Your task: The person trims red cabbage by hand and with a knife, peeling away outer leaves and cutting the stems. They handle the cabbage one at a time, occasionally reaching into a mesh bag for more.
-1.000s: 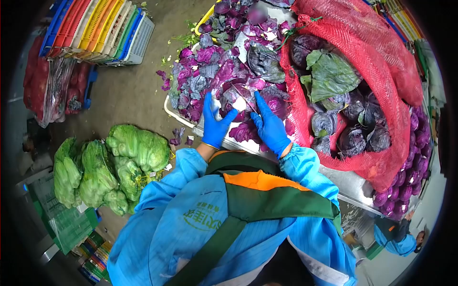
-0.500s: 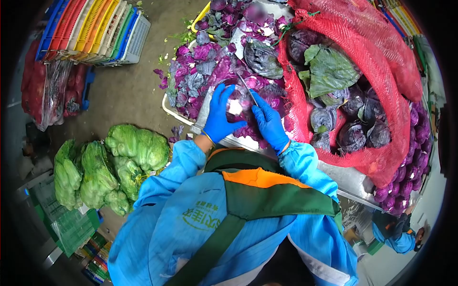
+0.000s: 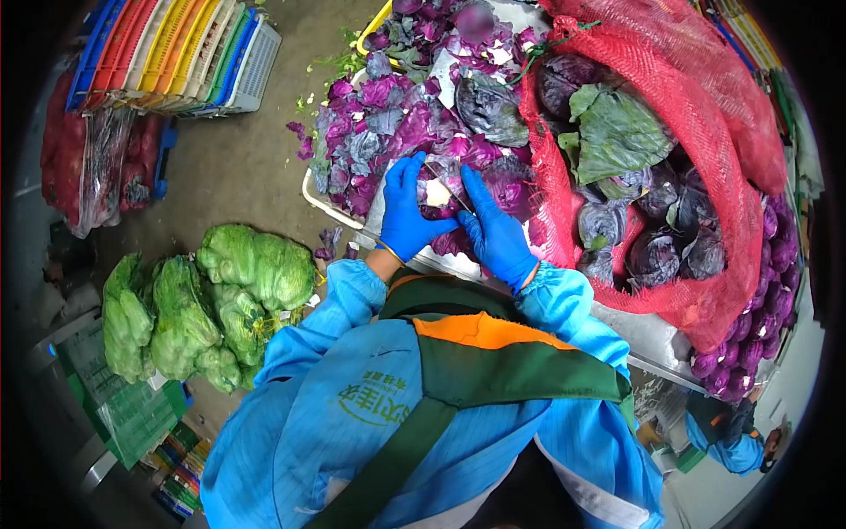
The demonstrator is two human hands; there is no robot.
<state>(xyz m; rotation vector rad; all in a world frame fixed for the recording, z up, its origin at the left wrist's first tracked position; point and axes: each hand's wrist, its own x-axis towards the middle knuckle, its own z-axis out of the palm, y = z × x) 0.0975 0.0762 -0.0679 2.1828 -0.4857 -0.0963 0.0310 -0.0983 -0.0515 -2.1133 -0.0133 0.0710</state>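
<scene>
A red cabbage [image 3: 437, 196] with a pale cut stem end faces up between my hands. My left hand [image 3: 408, 212], in a blue glove, is curved around its left side, thumb at the near edge. My right hand [image 3: 500, 236], also gloved, grips a thin knife [image 3: 448, 182], with the handle mostly hidden by the fingers. The blade slants up and left across the cabbage near the stem end. My right index finger is stretched along the cabbage's right side. Loose purple leaves [image 3: 370, 145] are heaped in a pale crate [image 3: 319, 204] to the left.
On the right, a red mesh sack [image 3: 736, 264] lies open with several dark cabbages [image 3: 652, 256] inside. Trimmed purple cabbages [image 3: 749, 339] are stacked beyond it. Bagged green vegetables [image 3: 256, 264] rest at lower left, near stacked coloured crates [image 3: 167, 53]. Another person [image 3: 727, 432] is at far right.
My right hand has shifted up and its index finger has straightened along the cabbage. The knife blade has moved lower and left, over the stem end. My left hand stays around the cabbage.
</scene>
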